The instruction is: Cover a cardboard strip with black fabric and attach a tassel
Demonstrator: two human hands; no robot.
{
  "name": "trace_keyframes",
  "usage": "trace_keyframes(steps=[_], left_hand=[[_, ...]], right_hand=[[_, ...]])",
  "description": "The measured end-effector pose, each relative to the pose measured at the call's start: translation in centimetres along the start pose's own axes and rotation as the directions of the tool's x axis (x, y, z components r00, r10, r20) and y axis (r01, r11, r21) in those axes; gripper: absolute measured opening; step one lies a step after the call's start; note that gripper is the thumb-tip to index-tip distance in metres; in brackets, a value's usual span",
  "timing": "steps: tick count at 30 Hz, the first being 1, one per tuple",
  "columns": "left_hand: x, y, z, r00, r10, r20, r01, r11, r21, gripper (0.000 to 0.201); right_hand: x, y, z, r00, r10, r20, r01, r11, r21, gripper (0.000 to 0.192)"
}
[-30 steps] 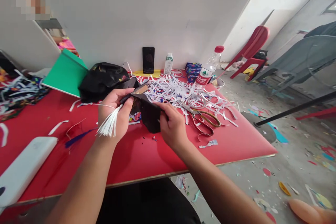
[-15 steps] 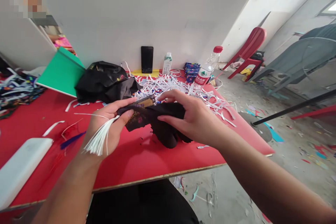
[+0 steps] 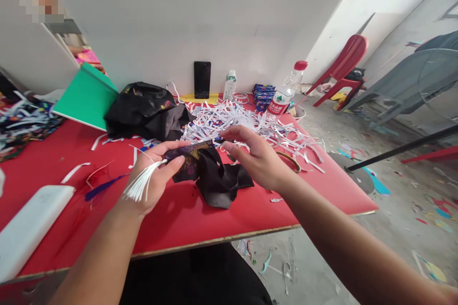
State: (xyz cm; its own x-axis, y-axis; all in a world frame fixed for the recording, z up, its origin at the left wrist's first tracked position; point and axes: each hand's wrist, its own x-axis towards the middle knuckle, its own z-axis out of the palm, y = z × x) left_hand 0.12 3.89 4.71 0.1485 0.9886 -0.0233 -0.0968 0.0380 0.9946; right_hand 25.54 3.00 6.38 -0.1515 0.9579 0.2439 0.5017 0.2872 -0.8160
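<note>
My left hand (image 3: 155,176) pinches one end of a black cloth piece (image 3: 214,178) with a patterned gold-and-purple strip, and a white tassel (image 3: 139,186) hangs from under its fingers. My right hand (image 3: 257,155) holds the other end of the strip between thumb and fingertips, just above the red table (image 3: 186,219). The rest of the black cloth sags onto the table between my hands.
A heap of white paper strips (image 3: 243,124) lies behind my hands, with scissors partly hidden by my right wrist. A black bag (image 3: 143,109), green folder (image 3: 86,97), phone (image 3: 202,79), small bottle (image 3: 229,85), water bottle (image 3: 286,95) and white slab (image 3: 28,231) surround them. A red chair (image 3: 339,71) stands on the floor at the right.
My right hand moved from under the cloth to on top, then drew back to pinch the strip's right end. The black cloth unfolded and dropped onto the table.
</note>
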Motion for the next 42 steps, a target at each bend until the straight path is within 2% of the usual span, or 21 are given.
trace_keyframes(steps=[3,6,8,14,16,18,22,27,31,36,39,42], left_hand=[[0.1,-0.3,0.8,0.998,-0.031,-0.048,0.025,0.993,-0.115,0.041],[0.5,-0.6,1.4,0.989,-0.018,-0.149,0.005,0.996,-0.085,0.041],[0.7,-0.9,1.5,0.981,0.006,-0.192,-0.017,0.998,-0.054,0.042],[0.8,-1.4,1.2,0.978,0.007,-0.207,-0.003,1.000,0.019,0.050],[0.9,-1.4,1.1,0.975,0.010,-0.221,0.007,0.997,0.076,0.050],[1.0,-1.4,1.0,0.973,0.043,-0.227,-0.005,0.986,0.167,0.048],[1.0,-1.2,1.0,0.978,0.089,-0.190,-0.035,0.961,0.273,0.040],[0.4,-0.5,1.2,0.986,0.015,-0.167,0.010,0.989,0.150,0.040],[0.0,0.1,1.2,0.987,-0.029,-0.155,0.047,0.993,0.109,0.043],[-0.2,0.3,1.4,0.991,-0.070,-0.116,0.078,0.995,0.063,0.046],[-0.1,-0.1,1.9,0.991,-0.106,-0.078,0.104,0.994,-0.039,0.043],[0.3,-0.8,2.6,0.989,-0.110,-0.094,0.097,0.987,-0.131,0.043]], right_hand=[[-0.9,0.1,1.9,1.000,-0.004,-0.012,0.004,0.999,0.032,0.049],[-1.1,0.8,3.6,1.000,0.010,-0.015,-0.008,0.994,0.111,0.033],[-0.8,1.3,4.1,0.999,0.036,-0.019,-0.032,0.985,0.170,0.030],[0.0,1.2,3.4,0.988,0.095,-0.124,-0.065,0.973,0.221,0.021],[0.0,0.7,2.9,0.986,0.105,-0.130,-0.075,0.973,0.217,0.016],[0.1,0.3,2.4,0.981,0.140,-0.133,-0.115,0.977,0.180,0.020],[0.4,-0.4,1.8,0.972,0.214,-0.092,-0.205,0.973,0.102,0.022],[1.1,-0.5,1.5,0.944,0.331,-0.004,-0.325,0.929,0.177,0.025],[1.4,-0.5,1.2,0.932,0.358,0.061,-0.359,0.887,0.290,0.027],[1.7,-0.3,1.1,0.942,0.335,0.040,-0.333,0.908,0.255,0.029],[1.8,-0.1,1.1,0.955,0.292,0.055,-0.297,0.927,0.227,0.027],[1.8,0.1,1.1,0.969,0.232,0.084,-0.244,0.947,0.207,0.026]])
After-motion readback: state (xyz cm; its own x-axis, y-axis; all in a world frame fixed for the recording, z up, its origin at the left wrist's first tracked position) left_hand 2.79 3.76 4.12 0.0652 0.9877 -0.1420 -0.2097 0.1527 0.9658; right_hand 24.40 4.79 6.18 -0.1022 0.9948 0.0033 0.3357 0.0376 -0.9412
